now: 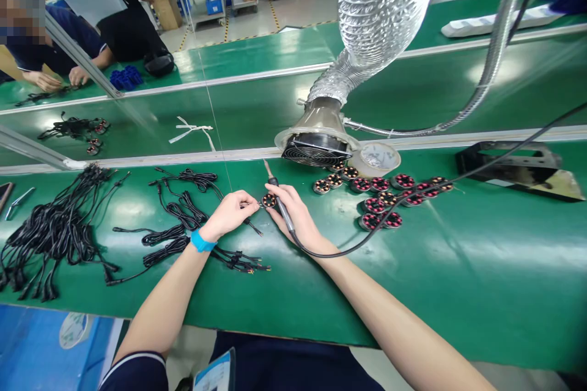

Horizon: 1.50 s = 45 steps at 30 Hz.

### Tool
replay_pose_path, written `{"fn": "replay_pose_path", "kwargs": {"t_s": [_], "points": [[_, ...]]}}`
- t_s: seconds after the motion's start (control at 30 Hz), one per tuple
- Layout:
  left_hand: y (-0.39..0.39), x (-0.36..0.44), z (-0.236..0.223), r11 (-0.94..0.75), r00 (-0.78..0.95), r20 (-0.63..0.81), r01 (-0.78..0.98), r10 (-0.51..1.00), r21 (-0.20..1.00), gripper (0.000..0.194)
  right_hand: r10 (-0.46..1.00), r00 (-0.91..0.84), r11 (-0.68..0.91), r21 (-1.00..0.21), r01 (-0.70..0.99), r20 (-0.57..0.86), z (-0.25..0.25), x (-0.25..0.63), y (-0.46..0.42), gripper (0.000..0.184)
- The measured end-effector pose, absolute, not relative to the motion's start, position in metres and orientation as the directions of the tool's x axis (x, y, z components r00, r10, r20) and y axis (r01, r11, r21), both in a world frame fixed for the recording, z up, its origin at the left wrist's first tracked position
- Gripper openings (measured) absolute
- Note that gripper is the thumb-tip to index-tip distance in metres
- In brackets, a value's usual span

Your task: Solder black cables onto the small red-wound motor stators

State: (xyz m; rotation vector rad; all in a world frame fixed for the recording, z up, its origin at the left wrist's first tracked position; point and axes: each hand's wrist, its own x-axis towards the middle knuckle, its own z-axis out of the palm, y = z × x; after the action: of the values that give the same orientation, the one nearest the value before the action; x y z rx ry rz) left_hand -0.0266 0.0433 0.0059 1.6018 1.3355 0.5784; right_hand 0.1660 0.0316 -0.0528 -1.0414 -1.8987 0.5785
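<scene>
A grey-handled soldering iron (285,214) lies in my right hand (300,220), its tip pointing away from me. The same hand's fingers hold a small round motor stator (268,200) with copper windings. My left hand (232,215), a blue band on its wrist, is closed in a pinch at the stator's left side. A thin wire seems to run between those fingertips and the stator, though its end is hidden. Under the left hand passes a black cable (254,227) with bared ends. Bundled black cables (183,214) lie to the left of that hand.
A fume extractor hood (316,134) hangs ahead on a foil duct (380,6). Several stators (378,203) stand to the right, near a round dish (376,159) and a black metal stand (513,165). At left lies a cable heap (59,232). Another person's hands (59,80) work beyond the divider.
</scene>
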Motion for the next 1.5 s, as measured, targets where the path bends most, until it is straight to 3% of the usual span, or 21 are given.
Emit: {"fn": "replay_pose_path", "kwargs": {"t_s": [0.33, 0.53, 0.63, 1.03, 1.5], "points": [[0.045, -0.027, 0.0, 0.012, 0.283, -0.175, 0.498, 0.943, 0.867, 0.02, 0.83, -0.224, 0.553, -0.706, 0.442, 0.511, -0.042, 0.166, 0.03, 0.054], [0.045, -0.026, -0.001, 0.053, 0.266, -0.209, 0.496, 0.941, 0.867, 0.02, 0.752, 0.061, 0.567, -0.691, 0.449, 0.657, -0.024, 0.173, 0.014, 0.016], [0.045, -0.026, 0.001, 0.073, 0.249, -0.226, 0.505, 0.942, 0.86, 0.02, 0.733, 0.121, 0.558, -0.693, 0.457, 0.67, -0.023, 0.176, 0.008, 0.02], [0.045, -0.025, 0.001, 0.079, 0.256, -0.235, 0.502, 0.938, 0.861, 0.022, 0.696, 0.009, 0.627, -0.614, 0.48, 0.718, -0.018, 0.172, 0.005, 0.022], [0.045, -0.024, 0.003, 0.092, 0.25, -0.241, 0.491, 0.938, 0.866, 0.023, 0.788, 0.05, 0.526, -0.712, 0.465, 0.614, -0.025, 0.173, 0.004, 0.025]]}}
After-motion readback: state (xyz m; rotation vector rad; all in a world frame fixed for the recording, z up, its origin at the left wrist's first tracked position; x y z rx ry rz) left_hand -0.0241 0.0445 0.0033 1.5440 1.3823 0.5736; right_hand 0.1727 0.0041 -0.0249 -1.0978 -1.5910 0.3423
